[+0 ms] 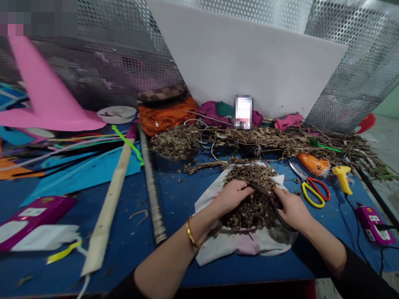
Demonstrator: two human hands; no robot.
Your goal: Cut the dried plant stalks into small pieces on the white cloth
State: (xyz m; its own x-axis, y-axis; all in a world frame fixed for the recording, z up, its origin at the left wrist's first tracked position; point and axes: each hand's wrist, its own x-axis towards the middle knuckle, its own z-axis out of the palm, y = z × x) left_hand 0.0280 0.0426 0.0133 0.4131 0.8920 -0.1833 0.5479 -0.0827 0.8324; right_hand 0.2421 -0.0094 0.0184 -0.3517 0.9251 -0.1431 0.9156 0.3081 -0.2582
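A heap of dried, crumbled leaves [245, 214] lies on a white cloth [215, 249] at the table's front. My right hand [291, 207] grips dark scissors [263, 189] by their black handles, the blades pointing left over the heap. By the blade tips, my left hand [232, 197] has its fingers closed over the leaves. Whatever is pinched in them is too hidden to name. A gold bangle [190, 233] circles the left wrist.
Red-and-yellow scissors [311, 189], a yellow glue gun [342, 178] and a purple power strip [374, 226] lie right. Dried stems [280, 139] stretch along the back before a white board [249, 58]. A wooden stick [109, 203] and pink hat [50, 91] are left.
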